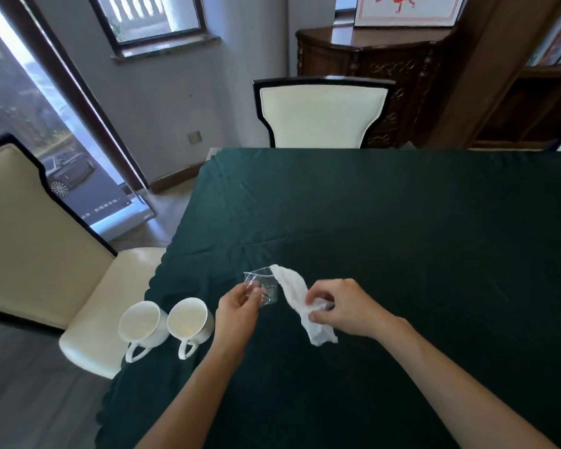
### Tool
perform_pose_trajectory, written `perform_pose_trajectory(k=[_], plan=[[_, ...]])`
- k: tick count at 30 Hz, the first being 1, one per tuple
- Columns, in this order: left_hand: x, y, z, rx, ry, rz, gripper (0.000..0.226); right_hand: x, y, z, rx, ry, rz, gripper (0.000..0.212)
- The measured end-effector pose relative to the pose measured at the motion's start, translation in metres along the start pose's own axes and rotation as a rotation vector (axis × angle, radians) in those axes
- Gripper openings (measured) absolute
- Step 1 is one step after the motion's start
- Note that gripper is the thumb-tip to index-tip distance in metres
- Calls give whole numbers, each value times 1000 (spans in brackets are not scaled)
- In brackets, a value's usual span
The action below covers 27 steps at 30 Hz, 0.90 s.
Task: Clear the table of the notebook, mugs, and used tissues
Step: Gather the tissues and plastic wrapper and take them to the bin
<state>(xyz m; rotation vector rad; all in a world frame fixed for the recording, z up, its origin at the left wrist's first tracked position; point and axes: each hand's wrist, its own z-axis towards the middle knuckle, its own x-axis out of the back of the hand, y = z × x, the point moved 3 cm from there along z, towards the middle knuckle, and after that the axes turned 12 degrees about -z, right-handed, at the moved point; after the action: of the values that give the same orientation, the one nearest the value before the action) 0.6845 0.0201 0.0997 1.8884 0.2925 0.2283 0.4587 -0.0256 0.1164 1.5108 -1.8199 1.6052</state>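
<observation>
My left hand [238, 306] pinches a clear plastic bag [260, 286], my right hand [340, 307] grips the used tissue [292, 288] just beside it over the table [402, 222], and I should bunch the tissue small before stuffing it in.

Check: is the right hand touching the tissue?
Touching. Head view: the right hand pinches the white tissue at its middle with thumb and curled fingers. The left hand holds a clear plastic wrapper.

Tissue [300, 303] in right hand [347, 307], near mugs [166, 322]
</observation>
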Motion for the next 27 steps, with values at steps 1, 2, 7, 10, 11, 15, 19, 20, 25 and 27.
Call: perform_pose_trajectory(k=[1,2,7,10,11,15,19,20,25,27], plan=[[0,5,-4,-11,-16,-4,16,0,-9,-11,24,-43,-7,21],[1,9,-9,-18,-36,-3,16,0,-17,-21,45,-87,-17,18],[-3,31,-47,6,-292,15,25,6,-47,-73,48,-95,-111,15],[-5,37,-79,1,-459,117,30,10,-61,-102,-13,117,-31,12],[-5,38,-90,13,-484,119,32,10,-66,-113,-45,212,20,10],[-2,39,-131,91,-580,59,31,-11,-84,-155,-137,575,40,6],[3,33,-166,144,-666,-21,30,-47,-98,-188,-141,810,34,7],[5,30,-174,166,-677,-34,31,-55,-102,-198,-148,850,8,8],[7,16,-206,234,-767,-68,28,-83,-115,-248,-231,806,-136,14],[3,15,-218,239,-815,-78,24,-87,-115,-264,-257,730,-90,17]])
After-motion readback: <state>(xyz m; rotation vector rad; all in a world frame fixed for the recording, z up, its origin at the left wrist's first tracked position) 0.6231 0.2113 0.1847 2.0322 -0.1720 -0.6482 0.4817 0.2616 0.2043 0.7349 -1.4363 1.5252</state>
